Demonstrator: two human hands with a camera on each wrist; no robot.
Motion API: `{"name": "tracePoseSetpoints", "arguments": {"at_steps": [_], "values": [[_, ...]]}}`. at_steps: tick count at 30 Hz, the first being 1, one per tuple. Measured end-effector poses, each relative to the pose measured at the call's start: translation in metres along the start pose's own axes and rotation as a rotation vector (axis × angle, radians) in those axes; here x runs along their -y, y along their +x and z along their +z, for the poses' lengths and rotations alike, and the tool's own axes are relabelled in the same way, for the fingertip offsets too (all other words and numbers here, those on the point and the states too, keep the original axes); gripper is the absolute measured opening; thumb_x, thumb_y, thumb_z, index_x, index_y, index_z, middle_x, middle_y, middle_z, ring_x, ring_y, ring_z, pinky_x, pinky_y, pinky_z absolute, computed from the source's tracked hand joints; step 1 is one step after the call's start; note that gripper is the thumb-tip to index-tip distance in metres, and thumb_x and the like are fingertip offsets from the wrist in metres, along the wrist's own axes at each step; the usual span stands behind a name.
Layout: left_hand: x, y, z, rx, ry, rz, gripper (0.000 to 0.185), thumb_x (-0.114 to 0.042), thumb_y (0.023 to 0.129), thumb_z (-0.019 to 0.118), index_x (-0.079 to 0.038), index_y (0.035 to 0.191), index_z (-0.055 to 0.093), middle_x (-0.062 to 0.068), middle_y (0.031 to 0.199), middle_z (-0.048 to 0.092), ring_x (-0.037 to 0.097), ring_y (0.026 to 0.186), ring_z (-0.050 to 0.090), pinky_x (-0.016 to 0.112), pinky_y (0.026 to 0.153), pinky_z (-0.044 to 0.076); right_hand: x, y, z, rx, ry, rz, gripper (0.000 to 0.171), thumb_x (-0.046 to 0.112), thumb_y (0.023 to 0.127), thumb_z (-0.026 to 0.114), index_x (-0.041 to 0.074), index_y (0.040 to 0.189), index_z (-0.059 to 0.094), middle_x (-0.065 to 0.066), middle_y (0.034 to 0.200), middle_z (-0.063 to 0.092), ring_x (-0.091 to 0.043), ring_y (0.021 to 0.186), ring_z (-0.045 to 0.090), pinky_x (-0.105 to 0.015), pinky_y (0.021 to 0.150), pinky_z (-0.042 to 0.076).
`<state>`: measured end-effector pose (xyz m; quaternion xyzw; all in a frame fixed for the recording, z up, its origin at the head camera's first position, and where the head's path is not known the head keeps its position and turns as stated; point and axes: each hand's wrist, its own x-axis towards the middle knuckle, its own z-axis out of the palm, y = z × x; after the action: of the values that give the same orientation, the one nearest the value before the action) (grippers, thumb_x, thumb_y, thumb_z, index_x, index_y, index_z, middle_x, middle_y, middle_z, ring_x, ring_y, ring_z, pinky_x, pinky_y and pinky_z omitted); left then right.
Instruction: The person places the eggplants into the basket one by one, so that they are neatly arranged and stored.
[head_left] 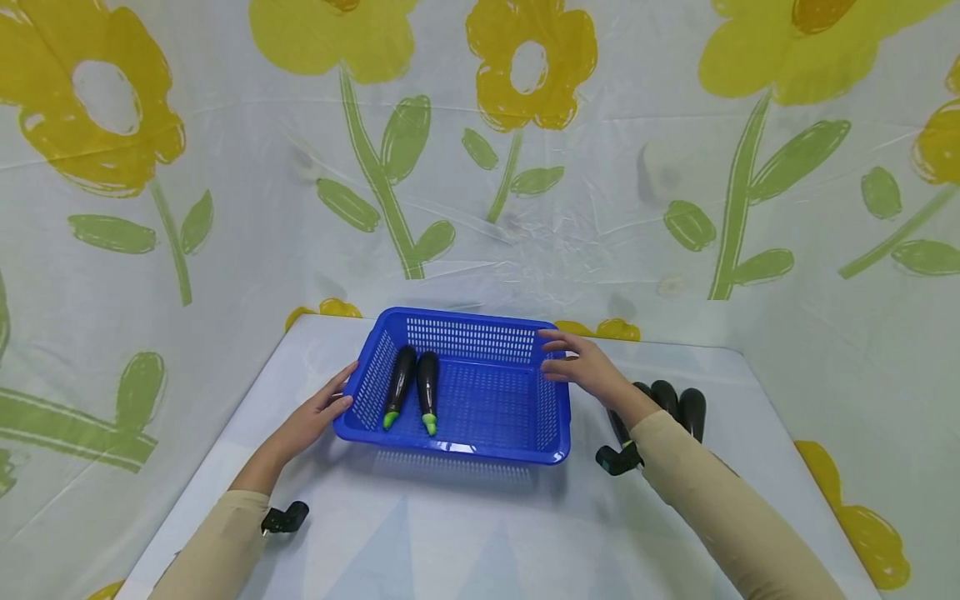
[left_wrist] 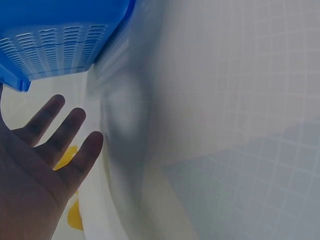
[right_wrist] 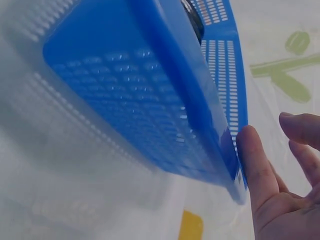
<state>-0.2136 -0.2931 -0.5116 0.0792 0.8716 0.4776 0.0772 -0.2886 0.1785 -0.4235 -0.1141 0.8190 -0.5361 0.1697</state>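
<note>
A blue plastic basket (head_left: 491, 400) with slotted walls stands on the table, and two dark eggplants with green stem ends lie along its left side, one eggplant (head_left: 401, 385) by the wall and another eggplant (head_left: 427, 390) beside it. At the basket's left end is my left hand (head_left: 311, 423), fingers extended toward the rim; in the left wrist view its fingers (left_wrist: 60, 135) are spread close to the basket wall (left_wrist: 55, 47). My right hand (head_left: 581, 364) is at the right rim with fingers apart and loosely bent, a fingertip right at the edge in the right wrist view.
Several more eggplants (head_left: 692, 410) lie on the table to the right, partly hidden behind my right forearm. A flower-printed curtain (head_left: 600, 242) rises behind the white table (head_left: 450, 533) and along its sides. Each wrist carries a small black camera (head_left: 619, 458).
</note>
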Motion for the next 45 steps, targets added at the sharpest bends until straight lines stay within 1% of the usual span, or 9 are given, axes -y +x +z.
{"name": "tracePoseSetpoints", "arguments": {"at_steps": [4, 12, 19, 22, 25, 29, 33, 40, 45], "values": [[0.001, 0.0, 0.0, -0.002, 0.004, 0.002, 0.065, -0.039, 0.108, 0.044, -0.027, 0.165, 0.014, 0.034, 0.16, 0.025, 0.059, 0.142, 0.029, 0.073, 0.107, 0.032, -0.005, -0.002, -0.006, -0.022, 0.038, 0.003, 0.061, 0.012, 0.1, 0.065, 0.013, 0.156, 0.04, -0.024, 0.153, 0.041, -0.041, 0.13, 0.053, -0.039, 0.096, 0.056], [0.001, 0.001, -0.001, -0.003, 0.007, -0.003, 0.065, -0.039, 0.108, 0.045, -0.029, 0.165, 0.014, 0.032, 0.161, 0.024, 0.058, 0.142, 0.029, 0.072, 0.107, 0.032, -0.012, -0.006, -0.016, -0.05, 0.082, -0.018, 0.059, 0.011, 0.101, 0.063, 0.01, 0.156, 0.04, -0.023, 0.15, 0.044, -0.04, 0.126, 0.057, -0.039, 0.095, 0.056], [-0.002, 0.001, -0.001, 0.005, -0.001, -0.002, 0.066, -0.04, 0.108, 0.045, -0.029, 0.165, 0.014, 0.03, 0.163, 0.021, 0.058, 0.143, 0.028, 0.072, 0.107, 0.032, -0.021, -0.014, -0.026, -0.105, 0.059, 0.028, 0.061, 0.013, 0.1, 0.065, 0.014, 0.156, 0.04, -0.023, 0.151, 0.044, -0.039, 0.122, 0.061, -0.043, 0.098, 0.054], [-0.002, 0.001, -0.001, 0.002, 0.004, -0.003, 0.065, -0.04, 0.108, 0.045, -0.029, 0.165, 0.014, 0.031, 0.162, 0.022, 0.058, 0.143, 0.029, 0.073, 0.107, 0.032, -0.027, -0.016, -0.03, -0.117, 0.057, 0.043, 0.063, 0.014, 0.1, 0.066, 0.015, 0.157, 0.039, -0.024, 0.153, 0.042, -0.038, 0.121, 0.062, -0.044, 0.098, 0.054], [-0.002, 0.001, -0.001, 0.001, 0.007, -0.003, 0.065, -0.04, 0.108, 0.044, -0.028, 0.165, 0.014, 0.032, 0.162, 0.023, 0.058, 0.143, 0.029, 0.073, 0.107, 0.032, -0.032, -0.02, -0.034, -0.117, 0.067, 0.044, 0.066, 0.016, 0.099, 0.067, 0.013, 0.158, 0.037, -0.027, 0.153, 0.04, -0.042, 0.122, 0.061, -0.045, 0.099, 0.053], [-0.001, 0.002, 0.0, 0.005, -0.004, -0.004, 0.066, -0.04, 0.108, 0.045, -0.029, 0.165, 0.014, 0.03, 0.162, 0.023, 0.058, 0.143, 0.029, 0.072, 0.107, 0.032, -0.039, -0.026, -0.039, -0.121, 0.062, 0.053, 0.068, 0.019, 0.1, 0.067, 0.012, 0.159, 0.034, -0.027, 0.153, 0.04, -0.046, 0.125, 0.058, -0.043, 0.098, 0.054], [-0.001, 0.001, 0.0, 0.004, -0.004, -0.011, 0.066, -0.041, 0.108, 0.046, -0.03, 0.165, 0.014, 0.029, 0.163, 0.023, 0.057, 0.143, 0.029, 0.072, 0.107, 0.032, -0.046, -0.032, -0.043, -0.136, 0.047, 0.082, 0.069, 0.021, 0.1, 0.067, 0.014, 0.16, 0.033, -0.026, 0.155, 0.038, -0.045, 0.126, 0.058, -0.039, 0.097, 0.054], [0.0, 0.0, 0.0, 0.0, 0.014, -0.018, 0.066, -0.041, 0.108, 0.045, -0.028, 0.165, 0.014, 0.029, 0.163, 0.023, 0.058, 0.143, 0.029, 0.072, 0.107, 0.032, -0.06, -0.04, -0.052, -0.153, 0.079, 0.094, 0.07, 0.02, 0.101, 0.065, 0.012, 0.161, 0.029, -0.03, 0.156, 0.034, -0.049, 0.129, 0.053, -0.038, 0.1, 0.052], [-0.001, 0.001, 0.001, 0.003, 0.015, -0.015, 0.066, -0.041, 0.108, 0.045, -0.029, 0.165, 0.013, 0.029, 0.163, 0.022, 0.058, 0.143, 0.029, 0.073, 0.106, 0.033, -0.066, -0.046, -0.058, -0.157, 0.066, 0.107, 0.071, 0.021, 0.101, 0.065, 0.012, 0.161, 0.029, -0.03, 0.156, 0.034, -0.044, 0.128, 0.056, -0.037, 0.1, 0.052]]}}
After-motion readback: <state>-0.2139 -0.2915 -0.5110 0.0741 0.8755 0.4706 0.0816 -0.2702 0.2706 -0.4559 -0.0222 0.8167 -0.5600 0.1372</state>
